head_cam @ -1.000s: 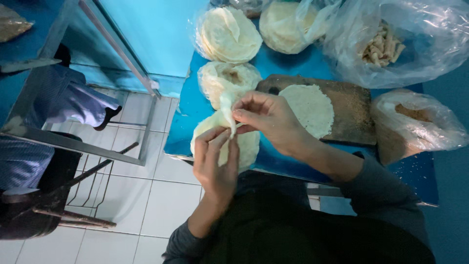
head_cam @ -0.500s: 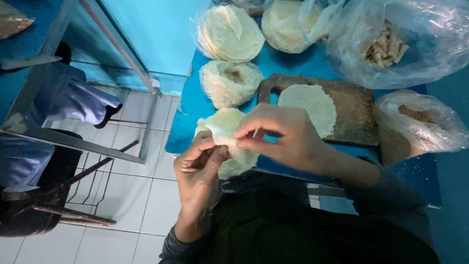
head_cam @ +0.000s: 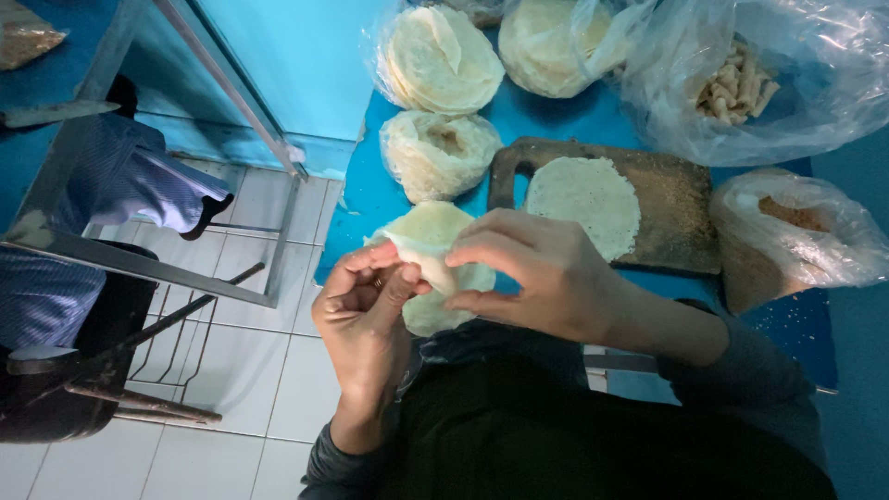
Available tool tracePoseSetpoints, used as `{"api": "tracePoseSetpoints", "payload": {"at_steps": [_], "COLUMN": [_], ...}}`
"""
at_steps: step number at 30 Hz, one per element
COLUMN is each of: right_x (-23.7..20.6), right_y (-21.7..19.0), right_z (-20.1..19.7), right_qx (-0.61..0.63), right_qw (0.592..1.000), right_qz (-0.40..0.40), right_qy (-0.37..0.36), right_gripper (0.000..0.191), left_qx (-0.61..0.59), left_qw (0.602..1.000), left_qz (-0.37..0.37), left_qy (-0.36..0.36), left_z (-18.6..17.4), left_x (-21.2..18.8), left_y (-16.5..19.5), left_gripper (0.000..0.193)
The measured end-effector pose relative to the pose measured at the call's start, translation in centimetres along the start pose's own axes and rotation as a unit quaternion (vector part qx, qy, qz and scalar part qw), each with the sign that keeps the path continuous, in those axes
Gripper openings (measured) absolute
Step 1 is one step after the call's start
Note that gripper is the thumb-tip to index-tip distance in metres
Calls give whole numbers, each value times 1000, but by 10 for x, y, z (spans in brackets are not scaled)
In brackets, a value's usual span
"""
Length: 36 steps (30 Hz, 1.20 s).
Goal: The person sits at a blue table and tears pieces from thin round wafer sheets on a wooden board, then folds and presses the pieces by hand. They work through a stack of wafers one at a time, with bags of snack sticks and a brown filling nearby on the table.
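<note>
Head view, looking down: left hand (head_cam: 366,310) and right hand (head_cam: 537,268) meet at the near edge of the blue table (head_cam: 370,199), both pinching one thin pale round dough wrapper (head_cam: 421,243), folded between the fingertips. Left thumb and fingers curl shut on the wrapper's near edge; right thumb and forefinger nip it from the other side, remaining fingers arched over. The wrapper sits between the hands, just above a small stack of the same pale wrappers (head_cam: 435,306) lying right under them. Just beyond the right hand: dark worn wooden board (head_cam: 681,222) with a flat round floury dough disc (head_cam: 583,204) on it. Farther out from the left hand: crumpled pale wrapper pile (head_cam: 440,153), then a bagged wrapper stack (head_cam: 440,60). Far right of the right hand: clear plastic bag with brown crumbs (head_cam: 796,236); beyond it, big clear bag of pale stick pieces (head_cam: 741,83).
</note>
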State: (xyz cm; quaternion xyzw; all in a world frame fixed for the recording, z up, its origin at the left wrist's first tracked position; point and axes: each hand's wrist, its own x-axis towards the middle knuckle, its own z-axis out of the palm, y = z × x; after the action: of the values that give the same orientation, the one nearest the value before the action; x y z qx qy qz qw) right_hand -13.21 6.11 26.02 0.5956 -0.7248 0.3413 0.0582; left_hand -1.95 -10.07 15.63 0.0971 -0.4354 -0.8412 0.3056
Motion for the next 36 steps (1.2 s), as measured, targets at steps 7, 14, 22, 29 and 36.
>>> {"api": "tracePoseSetpoints", "payload": {"at_steps": [7, 14, 22, 29, 36], "right_x": [0, -8, -14, -13, -9], "right_y": [8, 14, 26, 46, 44], "right_z": [6, 37, 47, 52, 39], "right_qx": [8, -77, 98, 428, 281], "right_qw": [998, 993, 994, 864, 923], "right_qz": [14, -73, 19, 265, 263], "right_qy": [-55, 59, 46, 35, 10], "right_gripper": [43, 50, 20, 12, 11], "left_qx": [-56, -114, -106, 109, 376], "left_qw": [998, 993, 994, 986, 905], "left_qz": [-7, -19, -34, 108, 193], "left_qy": [18, 27, 15, -66, -42], "left_z": [0, 4, 8, 26, 31], "left_x": [7, 12, 17, 1, 10], "left_y": [10, 11, 9, 6, 5], "left_gripper": [21, 24, 28, 55, 4]}}
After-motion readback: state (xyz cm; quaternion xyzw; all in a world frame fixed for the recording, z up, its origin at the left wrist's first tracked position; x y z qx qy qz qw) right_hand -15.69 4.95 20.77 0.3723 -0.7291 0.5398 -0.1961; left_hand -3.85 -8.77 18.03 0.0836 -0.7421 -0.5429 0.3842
